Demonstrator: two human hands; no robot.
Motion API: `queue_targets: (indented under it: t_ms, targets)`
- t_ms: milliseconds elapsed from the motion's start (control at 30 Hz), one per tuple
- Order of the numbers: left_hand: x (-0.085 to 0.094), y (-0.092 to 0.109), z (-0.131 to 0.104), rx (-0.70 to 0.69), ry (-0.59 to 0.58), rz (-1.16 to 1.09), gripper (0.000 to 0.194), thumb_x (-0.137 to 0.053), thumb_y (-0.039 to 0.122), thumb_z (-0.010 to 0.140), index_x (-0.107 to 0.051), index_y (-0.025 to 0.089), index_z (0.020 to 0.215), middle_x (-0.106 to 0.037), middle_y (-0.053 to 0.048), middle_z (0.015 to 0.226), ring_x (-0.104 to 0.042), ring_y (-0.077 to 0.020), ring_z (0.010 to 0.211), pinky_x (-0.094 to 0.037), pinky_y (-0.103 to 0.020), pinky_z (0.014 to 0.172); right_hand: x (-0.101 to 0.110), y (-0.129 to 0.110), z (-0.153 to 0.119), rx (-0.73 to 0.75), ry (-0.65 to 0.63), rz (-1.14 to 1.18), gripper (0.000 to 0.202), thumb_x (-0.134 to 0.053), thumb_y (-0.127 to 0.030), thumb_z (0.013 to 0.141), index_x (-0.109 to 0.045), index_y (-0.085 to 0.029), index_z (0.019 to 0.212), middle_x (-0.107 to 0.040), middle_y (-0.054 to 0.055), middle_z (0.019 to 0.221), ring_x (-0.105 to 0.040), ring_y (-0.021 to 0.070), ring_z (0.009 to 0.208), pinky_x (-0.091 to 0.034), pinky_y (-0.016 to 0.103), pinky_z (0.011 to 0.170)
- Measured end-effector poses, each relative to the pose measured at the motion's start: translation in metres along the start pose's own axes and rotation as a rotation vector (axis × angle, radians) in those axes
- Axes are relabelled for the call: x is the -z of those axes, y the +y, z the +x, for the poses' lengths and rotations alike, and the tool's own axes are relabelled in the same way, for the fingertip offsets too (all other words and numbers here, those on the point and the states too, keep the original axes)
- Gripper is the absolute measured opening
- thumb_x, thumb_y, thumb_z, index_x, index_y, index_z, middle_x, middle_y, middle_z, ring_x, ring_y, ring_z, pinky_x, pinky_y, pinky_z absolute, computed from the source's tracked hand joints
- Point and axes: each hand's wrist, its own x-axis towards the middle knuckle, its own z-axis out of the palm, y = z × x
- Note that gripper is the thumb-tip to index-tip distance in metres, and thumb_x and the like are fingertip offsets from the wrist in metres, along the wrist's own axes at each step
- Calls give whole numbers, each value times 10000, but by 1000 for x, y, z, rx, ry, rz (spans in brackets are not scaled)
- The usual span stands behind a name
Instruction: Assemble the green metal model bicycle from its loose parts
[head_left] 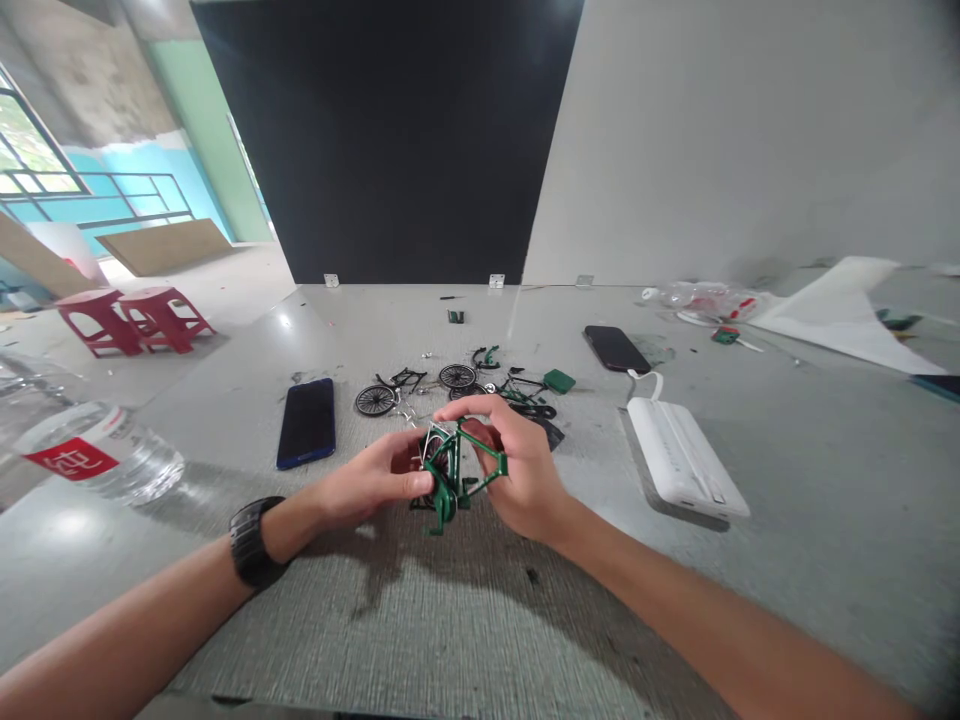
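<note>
A green model bicycle frame point(456, 470) is held above the table between both hands. My left hand point(375, 478) grips its left side, the thumb pressed near the green chain cover and a dark wheel partly hidden behind. My right hand point(521, 465) is closed round the right side of the frame, its index finger reaching over the top. Just beyond the hands lie a loose black wheel point(376, 400), another wheel point(458, 376), a green box piece point(559, 380) and several small black and silver bicycle parts.
A phone point(306, 423) lies left, beside a water bottle point(105, 452). At right are a second phone point(615, 349), a white power bank point(684, 455) and a plastic bottle point(701, 298). A black panel point(390, 140) stands at the table's back edge.
</note>
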Motion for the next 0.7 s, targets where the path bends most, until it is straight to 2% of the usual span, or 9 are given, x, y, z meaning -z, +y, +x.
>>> queue_targets:
  t_ms: [100, 233, 300, 400, 433, 567, 633, 700]
  targets:
    - [1, -2, 0, -10, 68, -49, 465, -905, 388, 682, -697, 163, 1032, -683, -45, 928, -630, -159, 831, -507, -266, 763, -2, 2, 0, 14, -13, 75, 272, -523, -117, 943, -608, -270, 1152, -706, 21, 1121, -684, 169, 1033, -571, 321, 861]
    - [4, -5, 1, -41, 184, -40, 450, -916, 304, 664, -661, 156, 1005, -682, -24, 869, -624, -135, 757, -505, -237, 688, -3, 7, 1, -28, -6, 74, 263, -501, -116, 948, -601, -272, 1134, -682, 27, 1120, -677, 165, 1026, -570, 328, 869]
    - [5, -5, 3, -68, 267, -30, 427, -918, 271, 658, -642, 161, 965, -683, -13, 836, -632, -128, 741, -508, -229, 679, -2, 12, 1, -115, 33, 50, 274, -534, -152, 942, -552, -267, 1189, -664, 41, 1095, -681, 170, 961, -568, 322, 801]
    - [5, -4, 6, -135, 425, -29, 403, -922, 235, 640, -618, 165, 895, -688, -9, 831, -653, -127, 766, -517, -221, 699, 4, 21, 7, -278, 72, 30, 351, -578, -235, 934, -480, -249, 1271, -637, 21, 921, -658, 165, 769, -520, 296, 637]
    - [5, -3, 7, -161, 484, -35, 398, -920, 231, 638, -610, 166, 881, -691, -10, 835, -659, -128, 775, -521, -222, 711, 9, 23, 11, -311, 64, 17, 355, -581, -266, 936, -489, -237, 1277, -625, 14, 869, -643, 165, 728, -497, 291, 604]
    - [7, 0, 10, -248, 722, -38, 417, -905, 218, 649, -578, 185, 907, -696, 3, 837, -668, -124, 777, -533, -225, 731, 40, 30, 30, -366, 13, -191, 335, -527, -430, 979, -658, -210, 1194, -667, 47, 869, -538, 137, 578, -395, 289, 511]
    - [10, 2, 10, -264, 786, 26, 470, -902, 222, 651, -595, 199, 1008, -706, 4, 854, -682, -141, 803, -546, -245, 748, 58, 35, 37, -298, 28, -367, 337, -510, -442, 986, -723, -190, 1055, -702, 70, 870, -580, 163, 651, -425, 310, 586]
    - [13, 1, 10, -247, 800, 142, 503, -892, 241, 665, -628, 197, 1091, -723, -16, 898, -694, -165, 841, -558, -275, 767, 71, 42, 40, -225, 25, -535, 297, -521, -400, 974, -730, -189, 979, -718, 75, 857, -615, 194, 727, -440, 330, 650]
